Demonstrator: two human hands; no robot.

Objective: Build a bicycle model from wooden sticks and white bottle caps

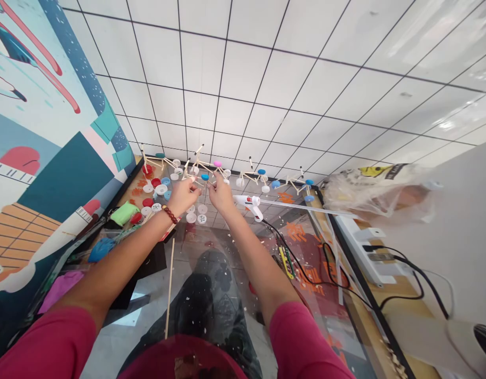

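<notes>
A painted mural [57, 158] covered the wall on the left, and white tiles [235, 89] with dark grout filled the view ahead. Along the table's left side sat a green lump [124, 213] and a blue lump [101, 249], with a pink cloth [61, 289] lower down. A glue gun [250, 205] lay on a clear plastic sheet [329, 337], its black cord [306, 279] running toward a white power strip [361, 247]. Beyond that hung a crumpled plastic bag [379, 192]. A thin wooden stick [170, 287] and a yellow-handled tool [286, 262] lay nearby.
</notes>
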